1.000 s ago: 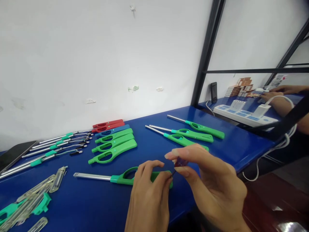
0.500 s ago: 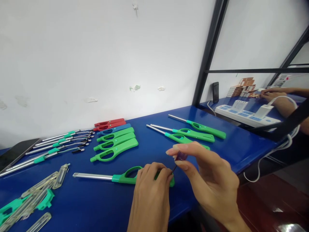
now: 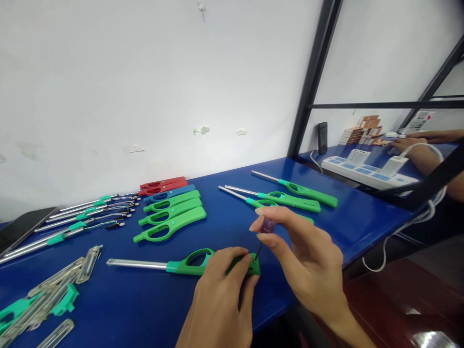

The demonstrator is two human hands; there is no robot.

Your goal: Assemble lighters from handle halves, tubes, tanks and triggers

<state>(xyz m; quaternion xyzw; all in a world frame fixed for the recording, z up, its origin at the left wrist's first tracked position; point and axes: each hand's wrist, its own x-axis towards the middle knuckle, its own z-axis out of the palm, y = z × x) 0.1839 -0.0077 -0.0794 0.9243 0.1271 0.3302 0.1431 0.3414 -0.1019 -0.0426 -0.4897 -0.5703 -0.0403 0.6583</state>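
Note:
A green long-nosed lighter [image 3: 181,265] with a metal tube lies on the blue table [image 3: 232,227] in front of me. My left hand [image 3: 221,299] presses down on its handle end, fingers closed over it. My right hand [image 3: 304,261] pinches a small screwdriver [image 3: 266,227] with a purple handle, held nearly upright. Its thin tip touches the rear end of the lighter's handle next to my left fingertips.
Three finished green lighters [image 3: 290,195] lie behind my right hand. Green, blue and red handle shells [image 3: 168,212] sit mid-table, metal tubes with wires [image 3: 83,217] and clear parts [image 3: 54,285] at left. Another person's hands [image 3: 420,140] work beside a power strip [image 3: 366,171] at right.
My right hand has raised the screwdriver to a steeper angle, and its tip now rests on the lighter's handle end. My left hand slid slightly along the handle.

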